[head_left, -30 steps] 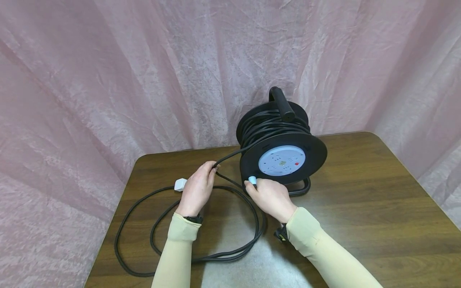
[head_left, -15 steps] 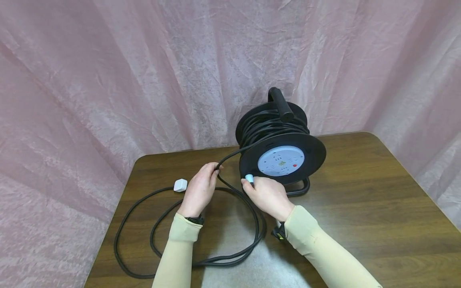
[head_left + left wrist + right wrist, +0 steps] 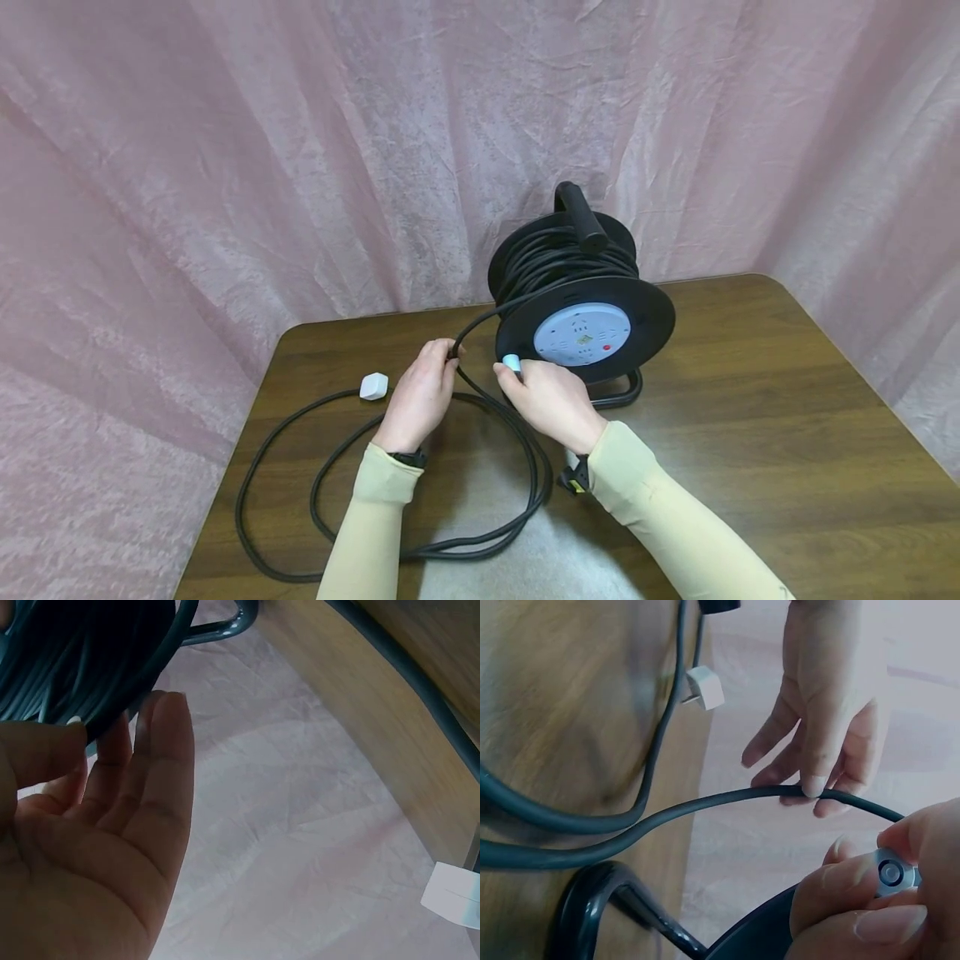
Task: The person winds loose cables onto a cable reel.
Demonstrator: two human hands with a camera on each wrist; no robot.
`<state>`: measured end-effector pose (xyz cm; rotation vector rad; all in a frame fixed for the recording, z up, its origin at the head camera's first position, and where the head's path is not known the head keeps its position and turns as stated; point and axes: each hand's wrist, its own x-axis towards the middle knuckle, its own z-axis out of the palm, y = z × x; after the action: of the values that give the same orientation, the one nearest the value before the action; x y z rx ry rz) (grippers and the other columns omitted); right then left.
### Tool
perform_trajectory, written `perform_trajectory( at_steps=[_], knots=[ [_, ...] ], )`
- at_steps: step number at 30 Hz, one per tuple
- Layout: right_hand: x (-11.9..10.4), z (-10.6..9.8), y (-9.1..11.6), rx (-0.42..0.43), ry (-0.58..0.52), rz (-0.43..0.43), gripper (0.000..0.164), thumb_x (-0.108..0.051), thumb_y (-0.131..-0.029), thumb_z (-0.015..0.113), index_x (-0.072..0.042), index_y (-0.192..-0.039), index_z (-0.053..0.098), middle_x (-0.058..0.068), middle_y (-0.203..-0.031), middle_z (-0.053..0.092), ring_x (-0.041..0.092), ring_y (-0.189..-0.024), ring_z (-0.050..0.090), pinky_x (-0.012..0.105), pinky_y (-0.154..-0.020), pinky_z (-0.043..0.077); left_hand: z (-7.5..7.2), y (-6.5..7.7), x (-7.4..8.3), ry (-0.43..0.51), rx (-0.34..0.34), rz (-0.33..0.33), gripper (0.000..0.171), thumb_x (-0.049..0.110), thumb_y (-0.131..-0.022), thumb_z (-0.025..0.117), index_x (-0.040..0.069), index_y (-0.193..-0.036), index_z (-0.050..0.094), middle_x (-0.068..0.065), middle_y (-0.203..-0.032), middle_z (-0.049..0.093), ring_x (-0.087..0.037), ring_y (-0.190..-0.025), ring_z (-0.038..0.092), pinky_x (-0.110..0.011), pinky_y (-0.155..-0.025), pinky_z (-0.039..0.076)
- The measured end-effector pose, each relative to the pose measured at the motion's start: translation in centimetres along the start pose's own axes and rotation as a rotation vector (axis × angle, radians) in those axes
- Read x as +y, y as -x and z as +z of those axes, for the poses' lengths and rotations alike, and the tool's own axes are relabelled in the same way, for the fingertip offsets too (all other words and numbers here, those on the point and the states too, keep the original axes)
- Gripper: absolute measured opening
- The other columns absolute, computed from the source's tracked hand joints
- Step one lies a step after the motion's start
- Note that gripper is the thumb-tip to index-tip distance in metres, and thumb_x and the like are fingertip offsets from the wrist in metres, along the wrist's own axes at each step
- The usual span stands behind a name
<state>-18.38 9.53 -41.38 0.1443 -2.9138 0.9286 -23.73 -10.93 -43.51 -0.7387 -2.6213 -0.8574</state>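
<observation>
A black cable reel [image 3: 660, 321] stands on the table, thick with wound cable, its round pale socket panel [image 3: 581, 335] facing the front. My right hand [image 3: 555, 404] grips the light blue knob [image 3: 512, 362] at the reel's lower left edge; the right wrist view shows fingers curled round that knob [image 3: 891, 873]. To the left of the reel, my left hand [image 3: 420, 396] pinches the black cable [image 3: 480, 321] between thumb and fingertips. From there the cable runs up onto the reel. In the left wrist view, the other fingers of the left hand [image 3: 97, 855] extend beside the cable.
Loose cable [image 3: 243, 500] lies in wide loops on the wooden table [image 3: 750, 417], ending in a white plug [image 3: 373, 386] left of my left hand. The reel has a black top handle [image 3: 581, 218] and a tube foot [image 3: 626, 396]. A pink curtain [image 3: 420, 150] hangs behind.
The reel has turned slightly clockwise; the knob and my right hand have moved up and left. My left hand has shifted slightly right, still holding the cable.
</observation>
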Motion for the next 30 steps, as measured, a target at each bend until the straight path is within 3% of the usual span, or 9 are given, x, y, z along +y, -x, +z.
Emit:
perform_trajectory(
  at_steps=[10, 21, 30],
  knots=[
    [-0.4, -0.5, -0.2, -0.01, -0.107, 0.003, 0.057, -0.055, -0.103, 0.04, -0.018, -0.062, 0.053, -0.004, -0.054, 0.049, 0.018, -0.047, 0.046, 0.033, -0.043, 0.031, 0.1, -0.1, 0.2, 0.014, -0.006, -0.028, 0.015, 0.014, -0.103, 0.054, 0.011, -0.116, 0.06, 0.0, -0.101, 0.068, -0.017, -0.09, 0.056, -0.036, -0.07, 0.047],
    [-1.3, -1.3, -0.5, -0.017, -0.302, 0.045, 0.063, -0.064, -0.101, 0.036, -0.015, -0.076, 0.065, -0.001, -0.061, 0.058, 0.021, -0.054, 0.051, 0.036, -0.05, 0.039, 0.2, 0.0, 0.1, -0.024, -0.072, -0.033, 0.011, 0.019, -0.103, 0.056, 0.016, -0.112, 0.062, 0.006, -0.1, 0.067, -0.013, -0.088, 0.058, -0.034, -0.069, 0.048],
    [-1.5, -1.7, -0.5, -0.024, -0.503, 0.054, 0.06, -0.065, -0.099, 0.04, -0.013, -0.077, 0.062, 0.002, -0.055, 0.051, 0.018, -0.049, 0.043, 0.032, -0.048, 0.033, 0.3, 0.0, 0.2, 0.027, -0.079, -0.002, 0.01, 0.015, -0.101, 0.058, 0.015, -0.111, 0.06, 0.007, -0.097, 0.063, -0.009, -0.081, 0.057, -0.031, -0.068, 0.048]
  ],
)
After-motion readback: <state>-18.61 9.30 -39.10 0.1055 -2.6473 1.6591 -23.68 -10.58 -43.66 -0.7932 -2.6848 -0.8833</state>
